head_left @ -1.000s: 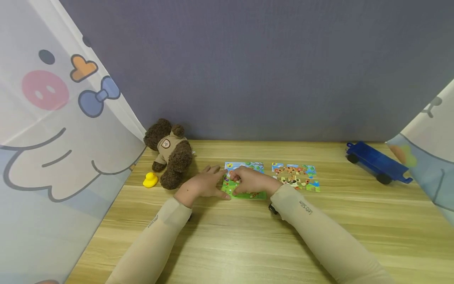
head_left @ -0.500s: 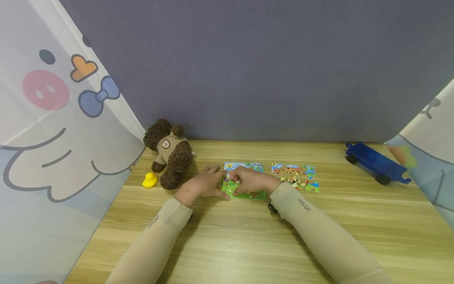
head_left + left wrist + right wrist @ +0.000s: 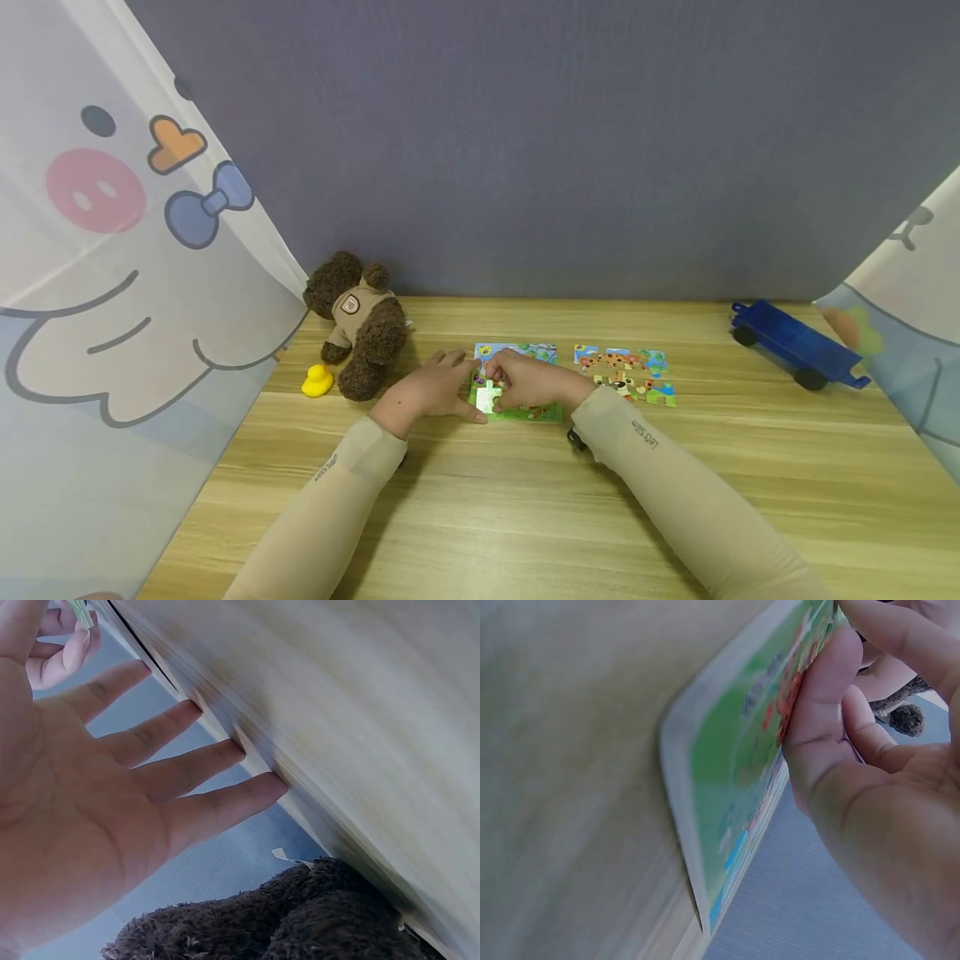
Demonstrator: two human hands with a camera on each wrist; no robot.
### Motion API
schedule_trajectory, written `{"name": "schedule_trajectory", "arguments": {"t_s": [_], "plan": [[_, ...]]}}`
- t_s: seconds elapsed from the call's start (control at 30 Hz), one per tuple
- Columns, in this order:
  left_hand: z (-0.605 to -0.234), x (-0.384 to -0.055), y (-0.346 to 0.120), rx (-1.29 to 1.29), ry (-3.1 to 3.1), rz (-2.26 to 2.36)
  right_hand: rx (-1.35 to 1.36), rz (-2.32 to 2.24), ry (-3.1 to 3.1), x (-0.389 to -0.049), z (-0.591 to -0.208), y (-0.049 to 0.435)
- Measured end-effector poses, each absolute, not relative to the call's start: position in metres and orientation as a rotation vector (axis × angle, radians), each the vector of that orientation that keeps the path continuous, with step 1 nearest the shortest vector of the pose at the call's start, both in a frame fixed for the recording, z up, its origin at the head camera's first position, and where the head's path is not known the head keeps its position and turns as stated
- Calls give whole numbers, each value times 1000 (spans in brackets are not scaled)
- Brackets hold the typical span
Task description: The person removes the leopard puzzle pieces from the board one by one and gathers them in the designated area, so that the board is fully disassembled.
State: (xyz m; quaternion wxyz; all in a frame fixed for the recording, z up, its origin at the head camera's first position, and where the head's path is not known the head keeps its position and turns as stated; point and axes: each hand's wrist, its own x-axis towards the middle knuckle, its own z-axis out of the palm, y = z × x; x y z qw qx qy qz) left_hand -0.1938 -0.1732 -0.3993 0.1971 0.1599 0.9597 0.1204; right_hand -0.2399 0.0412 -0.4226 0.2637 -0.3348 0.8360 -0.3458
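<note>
My right hand [image 3: 534, 382] pinches a jigsaw piece [image 3: 488, 398] over the left part of a colourful puzzle board [image 3: 553, 414]. Light glares off the piece, and its knobbed outline shows. In the left wrist view a green edge of the same piece [image 3: 81, 613] sticks out between those fingers. From the right wrist, the board [image 3: 720, 765] lies flat on the table under the curled fingers. My left hand [image 3: 429, 388] is spread at the board's left side, fingers straight, fingertips at the tabletop, thumb near the board's lower left corner. Nothing is in its palm.
Several joined puzzle pieces [image 3: 624, 375] with a spotted animal lie right of the board. A brown teddy bear [image 3: 363, 321] and a yellow rubber duck [image 3: 318, 381] are at the left. A blue toy wagon [image 3: 798, 337] stands at the right, near the grey back wall [image 3: 525, 167].
The jigsaw piece in my right fingers has tilted, so its face now shines pale in the head view. Both hands stay in nearly the same place.
</note>
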Motion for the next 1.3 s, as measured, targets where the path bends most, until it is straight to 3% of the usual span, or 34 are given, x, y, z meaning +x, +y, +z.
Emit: {"name": "schedule_trajectory", "arguments": {"t_s": [1.3], "plan": [[-400,-194,-173,449,2697,312,-636,-1284,1999,-244,-426,47]]}}
